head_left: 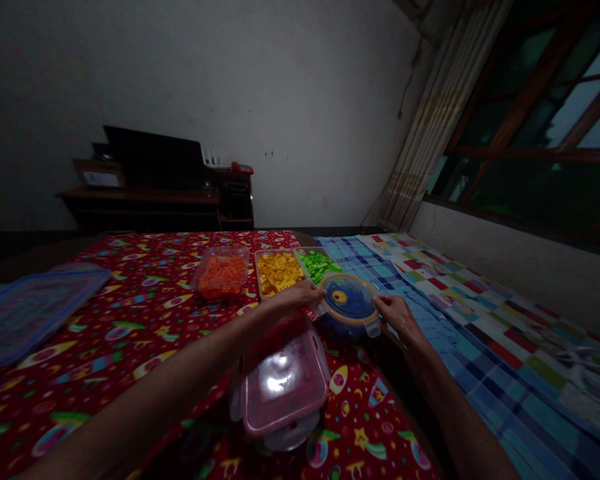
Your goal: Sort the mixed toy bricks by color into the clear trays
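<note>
A round clear lid [356, 292] with an orange rim and an orange centre spot covers a bowl-like container with dark blue contents [343, 328]. My left hand [306, 293] is closed at the lid's left edge. At its right edge, my right hand [396, 315] pinches the rim near a clear side flap. Just beyond the left hand is a clear tub of yellow pieces [279, 268], with bright green pieces [318, 264] in a tub beside it. Below my left forearm lies a rectangular pink-rimmed lid [286, 387] with clear flaps; what is under it is hard to make out.
A clear tub of orange pieces [223, 272] stands left of the yellow ones. Further left lies a large blue-rimmed lid [35, 313]. The red patterned cloth [145, 320] ends near a blue checked bedspread [460, 340]. A desk with a monitor [155, 160] stands by the wall.
</note>
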`<state>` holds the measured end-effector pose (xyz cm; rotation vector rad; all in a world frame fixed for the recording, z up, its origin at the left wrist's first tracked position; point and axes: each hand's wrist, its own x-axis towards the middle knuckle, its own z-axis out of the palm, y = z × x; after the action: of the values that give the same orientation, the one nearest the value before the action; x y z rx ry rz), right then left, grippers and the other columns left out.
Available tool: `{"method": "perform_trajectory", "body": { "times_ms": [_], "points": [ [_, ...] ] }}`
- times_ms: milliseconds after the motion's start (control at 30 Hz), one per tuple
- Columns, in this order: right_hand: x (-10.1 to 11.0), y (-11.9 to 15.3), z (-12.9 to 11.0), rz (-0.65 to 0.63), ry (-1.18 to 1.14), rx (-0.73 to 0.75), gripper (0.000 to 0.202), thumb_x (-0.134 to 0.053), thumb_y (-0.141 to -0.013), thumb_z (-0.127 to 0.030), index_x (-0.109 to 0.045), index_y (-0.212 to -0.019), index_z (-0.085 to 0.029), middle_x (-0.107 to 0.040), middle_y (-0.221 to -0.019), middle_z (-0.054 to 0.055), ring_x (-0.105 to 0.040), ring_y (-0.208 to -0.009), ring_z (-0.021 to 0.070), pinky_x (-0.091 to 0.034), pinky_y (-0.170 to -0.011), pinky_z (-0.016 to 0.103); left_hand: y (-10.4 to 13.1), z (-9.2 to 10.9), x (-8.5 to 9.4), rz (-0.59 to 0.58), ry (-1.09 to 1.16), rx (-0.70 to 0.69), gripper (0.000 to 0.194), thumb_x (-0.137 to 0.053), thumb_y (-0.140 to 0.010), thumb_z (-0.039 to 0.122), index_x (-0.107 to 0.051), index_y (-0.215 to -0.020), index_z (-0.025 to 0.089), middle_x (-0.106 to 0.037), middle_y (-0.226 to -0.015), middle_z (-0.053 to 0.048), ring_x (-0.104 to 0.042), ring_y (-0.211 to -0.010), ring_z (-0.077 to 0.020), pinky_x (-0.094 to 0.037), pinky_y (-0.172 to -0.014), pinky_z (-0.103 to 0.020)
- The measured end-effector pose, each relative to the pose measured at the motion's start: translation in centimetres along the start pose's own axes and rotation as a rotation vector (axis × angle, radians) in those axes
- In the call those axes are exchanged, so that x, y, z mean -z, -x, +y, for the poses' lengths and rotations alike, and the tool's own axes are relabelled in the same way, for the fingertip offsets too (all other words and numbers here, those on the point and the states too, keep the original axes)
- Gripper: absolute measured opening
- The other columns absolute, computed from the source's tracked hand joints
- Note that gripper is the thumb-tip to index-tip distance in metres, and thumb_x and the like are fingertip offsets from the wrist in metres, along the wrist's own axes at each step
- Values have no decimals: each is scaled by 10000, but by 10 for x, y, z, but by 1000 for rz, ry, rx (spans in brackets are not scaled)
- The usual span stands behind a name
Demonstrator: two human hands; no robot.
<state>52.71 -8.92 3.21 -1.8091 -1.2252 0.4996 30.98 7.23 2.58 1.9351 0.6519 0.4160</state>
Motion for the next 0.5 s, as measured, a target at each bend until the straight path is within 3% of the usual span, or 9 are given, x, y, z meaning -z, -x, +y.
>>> {"method": "perform_trajectory", "body": {
  "times_ms": [133,233,300,400,500],
  "points": [
    [7,14,-9,-112,-113,-84,433,-577,-671,-547,-668,-701,-125,-617,-610,52,-541,-547,162,-391,-496,250,8,7,-5,-23,-192,33,405,-615,-723,463,-560,-457,162,-429,-424,35,-404,-454,-110,-265,-481,-250],
    [6,17,-13,-105,-120,-101,452,-598,-641,-558,-672,-743,-124,-617,-616,44,-537,-546,158,-386,-485,244,15,11,-13,-49,-400,25,442,-514,-809,484,-578,-507,167,-462,-465,30,-435,-471,-116,-284,-496,-247],
    [5,18,-11,-95,-95,-101,468,-594,-634,-570,-672,-748,-122,-609,-607,38,-535,-542,155,-384,-482,242,22,15,-10,7,-475,-10,475,-437,-855,505,-587,-559,165,-484,-505,20,-448,-488,-121,-284,-496,-246],
    [8,16,-1,-89,-19,-86,482,-527,-687,-599,-656,-703,-135,-581,-569,31,-521,-519,152,-378,-476,246,41,21,16,192,-571,-79,465,-374,-892,458,-593,-612,159,-523,-563,-4,-464,-534,-131,-291,-517,-246],
    [19,12,6,43,129,-30,490,-451,-750,-588,-648,-674,-146,-604,-603,56,-534,-538,167,-396,-489,265,69,14,58,333,-692,-86,343,-432,-852,354,-593,-621,159,-569,-619,-24,-492,-595,-141,-333,-574,-239]
  ]
}}
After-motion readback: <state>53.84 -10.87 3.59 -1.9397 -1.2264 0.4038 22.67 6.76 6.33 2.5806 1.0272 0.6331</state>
